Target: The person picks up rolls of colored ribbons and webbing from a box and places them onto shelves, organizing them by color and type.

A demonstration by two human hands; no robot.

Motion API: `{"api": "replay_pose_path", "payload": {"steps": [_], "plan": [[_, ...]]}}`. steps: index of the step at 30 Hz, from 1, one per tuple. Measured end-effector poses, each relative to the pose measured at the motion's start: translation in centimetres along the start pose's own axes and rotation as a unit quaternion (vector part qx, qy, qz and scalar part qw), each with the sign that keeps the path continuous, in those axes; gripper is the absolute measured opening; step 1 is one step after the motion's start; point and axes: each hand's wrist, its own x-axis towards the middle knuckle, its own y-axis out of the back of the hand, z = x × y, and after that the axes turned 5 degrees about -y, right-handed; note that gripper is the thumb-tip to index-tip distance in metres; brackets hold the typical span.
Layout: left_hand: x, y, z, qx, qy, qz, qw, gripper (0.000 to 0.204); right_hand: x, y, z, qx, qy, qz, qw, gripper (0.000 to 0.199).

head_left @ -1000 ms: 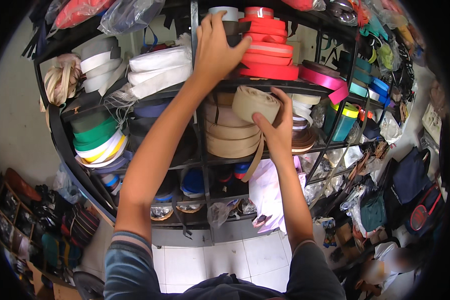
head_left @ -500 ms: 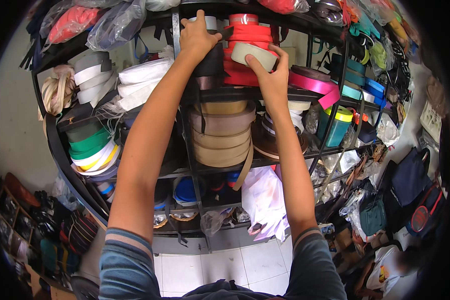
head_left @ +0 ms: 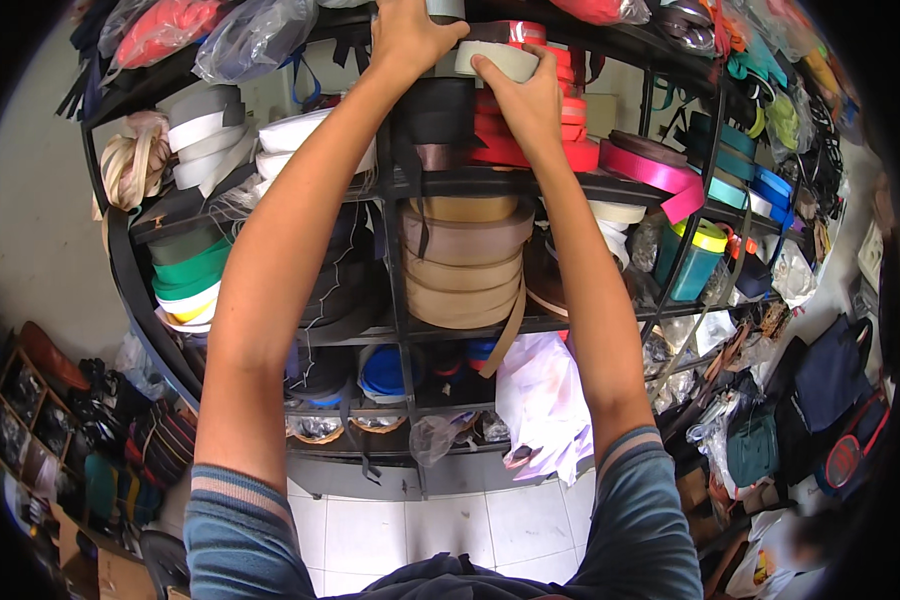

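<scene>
My right hand (head_left: pixel 525 98) holds a cream roll of webbing (head_left: pixel 497 62) between thumb and fingers, in front of a stack of red rolls (head_left: pixel 540 150). At the upper edge my left hand (head_left: pixel 410 42) is closed on a light grey roll of webbing (head_left: pixel 445 9), its thumb pointing right. The ends of its fingers are hidden. Below it stands a stack of black rolls (head_left: pixel 438 110), with a loose black strap end hanging over the shelf edge.
Tan rolls (head_left: pixel 465 285) fill the black shelf rack (head_left: pixel 560 183) below. Pink ribbon (head_left: pixel 650 180) and a teal jar (head_left: pixel 692 260) are at the right. White rolls (head_left: pixel 205 140) stand at the left. A plastic bag (head_left: pixel 542 400) hangs low. A person (head_left: pixel 775 555) is at the lower right.
Both hands have moved up, the right one raising the cream roll and the left one the light grey roll. More of the black stack now shows. The view has shifted slightly.
</scene>
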Motion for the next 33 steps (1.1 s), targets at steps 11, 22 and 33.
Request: {"api": "replay_pose_path", "payload": {"steps": [11,22,33], "plan": [[-0.6,-2.0,0.3,-0.043,0.072,0.079,0.993,0.085,0.9,0.9,0.5,-0.053,0.043,-0.030,0.997,0.097],[-1.2,-3.2,0.1,-0.034,0.035,0.155,0.987,0.082,2.3,0.8,0.4,-0.152,0.073,-0.068,0.983,0.098],[-3.7,0.7,2.1,-0.097,-0.076,0.252,0.960,0.056,1.6,1.1,-0.2,-0.076,0.037,-0.028,0.996,0.093]]}}
